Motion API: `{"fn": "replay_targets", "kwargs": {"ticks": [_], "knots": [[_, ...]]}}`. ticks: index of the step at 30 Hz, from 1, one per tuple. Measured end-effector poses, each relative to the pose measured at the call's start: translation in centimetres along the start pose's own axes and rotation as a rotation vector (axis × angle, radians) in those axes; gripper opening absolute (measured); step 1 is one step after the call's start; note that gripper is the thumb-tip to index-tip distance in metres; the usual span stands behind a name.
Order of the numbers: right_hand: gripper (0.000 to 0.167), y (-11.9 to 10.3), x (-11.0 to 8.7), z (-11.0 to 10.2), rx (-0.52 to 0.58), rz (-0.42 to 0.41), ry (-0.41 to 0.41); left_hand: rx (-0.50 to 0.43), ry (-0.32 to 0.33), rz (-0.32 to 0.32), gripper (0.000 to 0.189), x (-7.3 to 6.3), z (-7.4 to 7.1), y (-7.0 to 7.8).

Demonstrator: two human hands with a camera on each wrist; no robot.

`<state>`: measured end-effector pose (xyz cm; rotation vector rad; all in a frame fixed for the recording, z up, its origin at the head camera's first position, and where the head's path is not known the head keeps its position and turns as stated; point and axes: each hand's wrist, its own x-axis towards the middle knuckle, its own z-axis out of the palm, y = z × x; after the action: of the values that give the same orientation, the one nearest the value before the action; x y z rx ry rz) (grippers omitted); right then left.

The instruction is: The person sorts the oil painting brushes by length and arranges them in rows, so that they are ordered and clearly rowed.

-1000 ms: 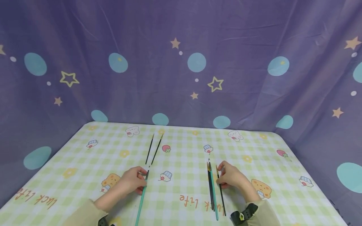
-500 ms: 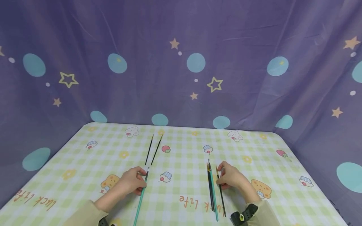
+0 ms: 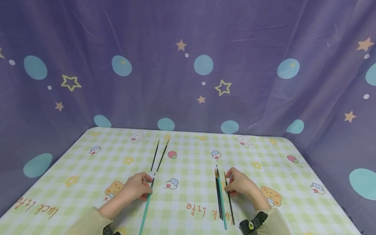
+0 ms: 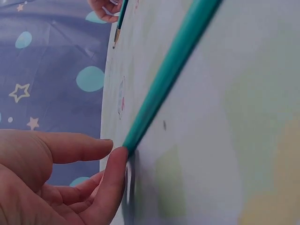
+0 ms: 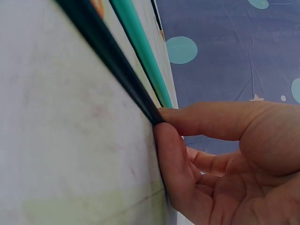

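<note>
Almost nothing has changed over the last second. My left hand (image 3: pixel 137 187), at seven o'clock in the head view, has let the teal brush (image 3: pixel 145 212) slip perhaps a hair towards nine o'clock, and a small sway of the camera may explain part of that. My right hand (image 3: pixel 239 182), at five o'clock, has stayed put with its dark brush (image 3: pixel 230 207). I judge this a pause — both brushes are in my fingers, low over the tablecloth (image 3: pixel 279 178), and the handling is no further on.

Each thumb and forefinger pinch their brush, the other fingers loosely curled behind. The right pinch is plain from the wrist; on the left, I cannot quite see how firmly the thumb tip presses.

The teal brush's six-o'clock end is cut off by the bottom edge, and up close its narrow end goes behind my finger. At eight o'clock from my right hand, a second teal brush (image 3: pixel 222 201) lies with thin dark brushes (image 3: pixel 218 195) — packed too closely for a sure count. Two slim black brushes (image 3: pixel 155 157), at one o'clock from my left hand, show whole. My left wristband (image 3: pixel 108 230) is mostly out of view.
</note>
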<state>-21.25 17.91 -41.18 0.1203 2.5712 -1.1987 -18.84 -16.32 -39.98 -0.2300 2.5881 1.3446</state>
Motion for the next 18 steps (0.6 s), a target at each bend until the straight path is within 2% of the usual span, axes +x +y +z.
{"fn": "replay_targets", "kwargs": {"ticks": [5,12,18], "knots": [[0.040,0.0,0.0,0.0,0.002,-0.004,0.001,0.015,0.021,0.032,0.026,0.2,0.6,0.7],[0.040,0.1,-0.1,-0.1,0.003,0.001,-0.005,-0.008,0.004,0.079,0.023,0.8,2.3,2.0],[0.040,0.1,0.0,-0.1,0.000,-0.002,-0.005,0.040,-0.010,0.142,0.022,1.2,3.4,3.0]]}}
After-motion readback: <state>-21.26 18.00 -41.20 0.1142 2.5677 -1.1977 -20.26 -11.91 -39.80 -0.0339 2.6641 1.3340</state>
